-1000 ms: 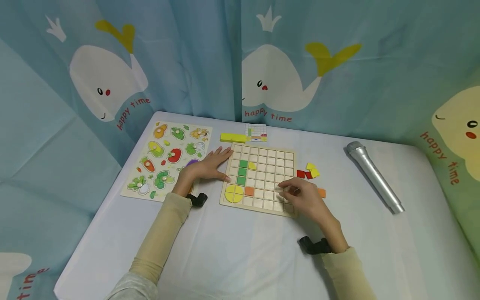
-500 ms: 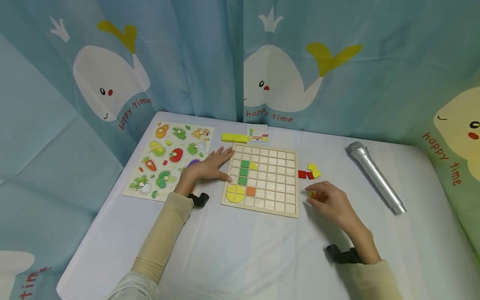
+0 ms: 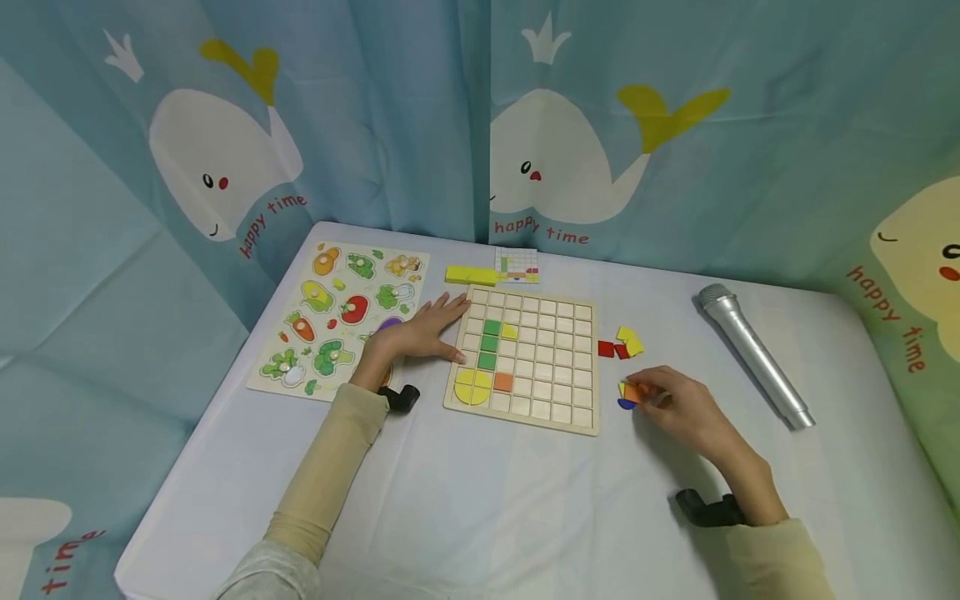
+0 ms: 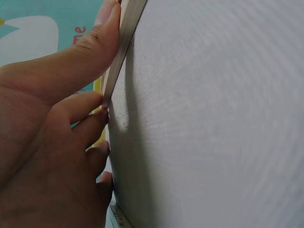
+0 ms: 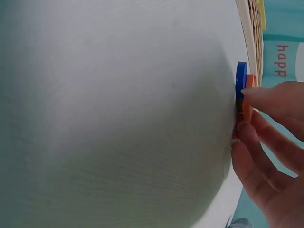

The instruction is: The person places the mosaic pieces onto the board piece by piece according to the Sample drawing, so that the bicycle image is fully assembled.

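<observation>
A wooden grid board (image 3: 558,304) lies on the table, holding several green squares (image 3: 489,342), an orange square (image 3: 502,382), a yellow quarter piece (image 3: 508,332) and a yellow circle of quarter pieces (image 3: 472,387). My left hand (image 3: 420,333) rests at its left edge, fingers spread and thumb on the rim (image 4: 124,52). Right of the board, my right hand (image 3: 686,408) pinches an orange tile (image 3: 634,393) between thumb and fingers. Under and beside that tile show a blue piece (image 5: 241,78) and a bit of yellow; the fingers partly hide this small pile.
Red tiles (image 3: 606,349) and yellow tiles (image 3: 632,340) lie off the board's right side. Behind it are a yellow block (image 3: 471,275) and a pattern card (image 3: 517,265). A vegetable puzzle (image 3: 300,292) lies left; a silver microphone (image 3: 753,354) lies right.
My right hand has moved from over the board's right part to the small pile beside it, and now has hold of an orange tile. The left hand stays at the board's edge.
</observation>
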Demonstrator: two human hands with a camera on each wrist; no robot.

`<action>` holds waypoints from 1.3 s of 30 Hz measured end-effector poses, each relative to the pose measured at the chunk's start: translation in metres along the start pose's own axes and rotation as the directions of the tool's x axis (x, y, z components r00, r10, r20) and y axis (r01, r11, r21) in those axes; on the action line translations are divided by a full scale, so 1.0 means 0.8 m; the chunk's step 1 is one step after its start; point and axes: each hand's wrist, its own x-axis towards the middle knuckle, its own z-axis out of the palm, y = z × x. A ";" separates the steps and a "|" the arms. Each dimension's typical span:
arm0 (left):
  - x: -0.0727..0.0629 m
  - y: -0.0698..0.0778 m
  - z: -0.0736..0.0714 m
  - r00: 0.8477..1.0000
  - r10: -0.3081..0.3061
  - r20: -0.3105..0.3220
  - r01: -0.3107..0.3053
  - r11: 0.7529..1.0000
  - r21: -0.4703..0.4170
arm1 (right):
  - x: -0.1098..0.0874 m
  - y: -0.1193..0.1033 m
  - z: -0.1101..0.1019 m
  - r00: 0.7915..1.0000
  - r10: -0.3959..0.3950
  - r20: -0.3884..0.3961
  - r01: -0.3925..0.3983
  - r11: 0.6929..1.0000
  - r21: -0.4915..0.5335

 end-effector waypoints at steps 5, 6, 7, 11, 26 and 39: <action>-0.002 0.002 -0.001 1.000 0.010 0.003 -0.010 1.000 0.001 | 0.003 0.001 0.003 1.000 -0.001 0.016 0.001 1.000 -0.005; -0.002 0.002 -0.001 1.000 0.010 0.003 -0.010 1.000 0.001 | 0.004 0.001 0.003 1.000 0.000 0.013 0.000 1.000 -0.006; -0.002 0.003 -0.001 1.000 0.009 0.002 -0.009 1.000 0.001 | 0.004 0.001 0.004 1.000 -0.001 0.008 0.002 1.000 -0.010; -0.002 0.003 -0.001 1.000 0.007 0.000 -0.007 1.000 0.002 | 0.007 0.002 0.005 1.000 0.001 -0.015 -0.002 1.000 -0.021; -0.003 0.003 -0.001 1.000 -0.001 -0.004 0.001 1.000 -0.007 | 0.013 -0.004 -0.004 0.999 -0.032 -0.043 0.031 0.999 -0.033; -0.003 0.005 -0.001 1.000 -0.012 -0.009 0.012 1.000 -0.005 | 0.023 -0.027 0.012 0.993 -0.106 -0.049 0.108 0.993 0.037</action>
